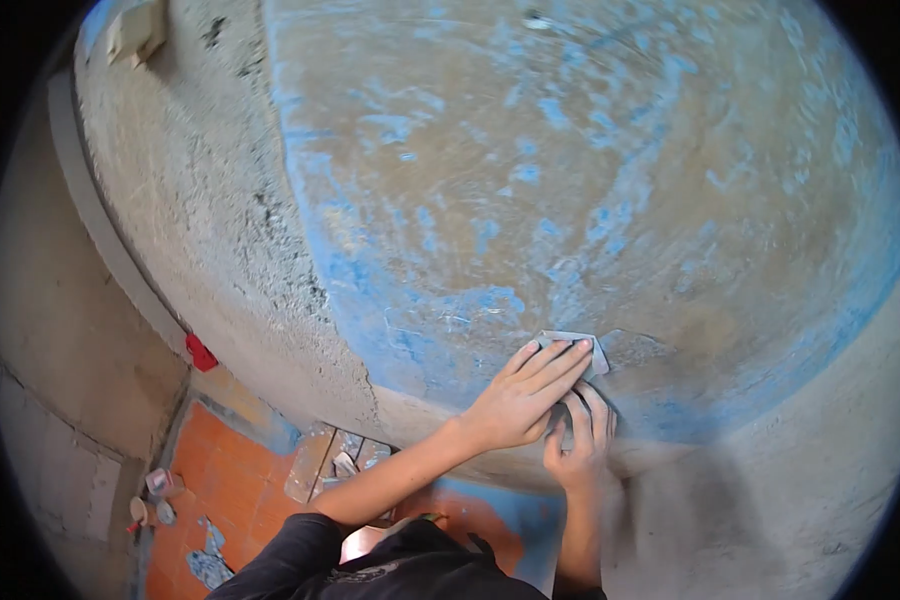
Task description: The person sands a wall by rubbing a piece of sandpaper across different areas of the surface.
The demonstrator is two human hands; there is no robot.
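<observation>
Pressed against the lower part of a wall [450, 240] with patchy blue paint is a thin grey sheet [600, 358], its edge showing past the fingertips. My left hand [518, 400] lies over that sheet, fingers stretched out and close together, pointing up and right. Just below and to the right, my right hand [580, 440] has bent fingers near the sheet's lower side; whether it holds part of the sheet is hidden. The two hands nearly touch.
Rough bare plaster [210, 200] borders the blue area on the left. A red object [200, 352] lies on a ledge. Below are orange floor tiles [235, 450], a spattered wooden stool [315, 462], small containers [160, 482] and a paint-stained rag [210, 568].
</observation>
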